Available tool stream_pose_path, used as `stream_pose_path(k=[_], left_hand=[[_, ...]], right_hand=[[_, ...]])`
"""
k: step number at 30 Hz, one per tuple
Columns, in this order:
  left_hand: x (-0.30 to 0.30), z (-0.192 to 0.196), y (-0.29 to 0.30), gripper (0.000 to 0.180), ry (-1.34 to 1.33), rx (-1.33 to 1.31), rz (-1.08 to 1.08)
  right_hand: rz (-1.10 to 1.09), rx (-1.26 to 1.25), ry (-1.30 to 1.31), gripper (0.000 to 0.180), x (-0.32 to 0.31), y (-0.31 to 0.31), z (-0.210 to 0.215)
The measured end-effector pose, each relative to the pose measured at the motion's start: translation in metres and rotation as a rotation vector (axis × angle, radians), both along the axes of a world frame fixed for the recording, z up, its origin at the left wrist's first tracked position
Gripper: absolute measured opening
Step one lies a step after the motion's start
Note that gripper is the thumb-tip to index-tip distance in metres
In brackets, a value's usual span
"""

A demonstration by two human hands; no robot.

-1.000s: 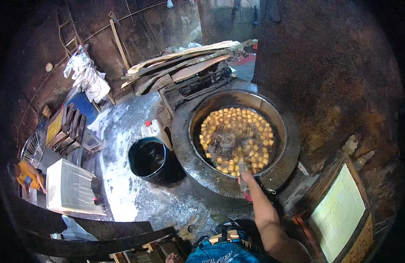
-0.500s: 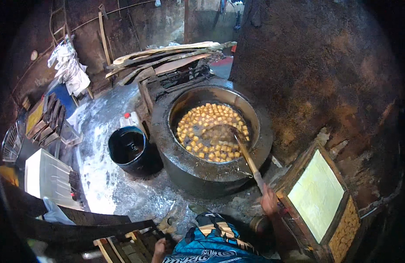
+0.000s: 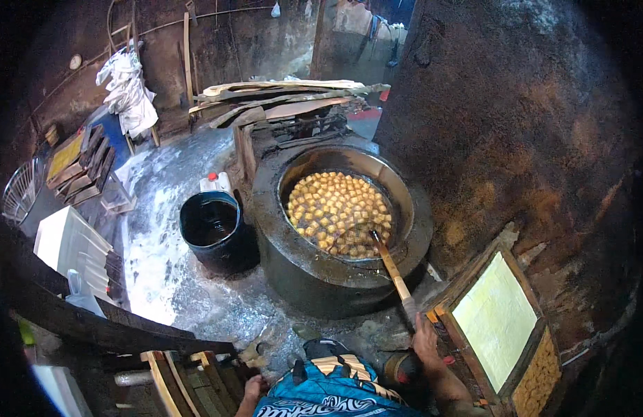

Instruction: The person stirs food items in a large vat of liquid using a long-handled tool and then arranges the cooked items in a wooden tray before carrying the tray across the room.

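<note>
My right hand (image 3: 424,338) is closed round the long wooden handle of a wire-mesh skimmer (image 3: 387,263). The skimmer's round head lies low among the cubes at the near right of a wide pan, its mesh mostly covered. Many golden-brown cubes, which look like fried tofu, (image 3: 328,201) float in dark liquid inside the pan (image 3: 399,182). The pan is set into a round, sooty stove (image 3: 314,292). Low in the picture, my left hand (image 3: 252,389) hangs beside wooden slats, its fingers loosely curled; nothing shows in it.
A black bucket (image 3: 246,258) stands left of the stove, a white jug with a red cap (image 3: 215,182) behind it. Split firewood (image 3: 279,92) lies at the back. On the right, a wooden frame (image 3: 466,338) holds a pale slab. Wooden slats (image 3: 170,382) sit near my left side.
The skimmer's head, whose mesh showed plainly above the cubes, has sunk down among them. My right hand keeps its grip on the handle. The whole view has shifted slightly.
</note>
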State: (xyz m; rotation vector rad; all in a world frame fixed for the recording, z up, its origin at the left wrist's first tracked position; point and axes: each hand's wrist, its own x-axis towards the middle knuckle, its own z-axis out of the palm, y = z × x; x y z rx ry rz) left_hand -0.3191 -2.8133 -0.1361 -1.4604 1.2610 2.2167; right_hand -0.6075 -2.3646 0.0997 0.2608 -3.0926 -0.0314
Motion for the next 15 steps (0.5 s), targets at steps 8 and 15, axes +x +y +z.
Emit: stream_pose_path(k=[8, 15], left_hand=[[0.068, -0.056, -0.012, 0.022, 0.0, 0.027, 0.127], [0.054, -0.025, -0.049, 0.026, -0.103, 0.062, 0.199]], right_hand=[[-0.069, -0.138, 0.034, 0.069, 0.001, -0.064, 0.015], [-0.079, -0.013, -0.209, 0.069, 0.005, -0.098, 0.007]])
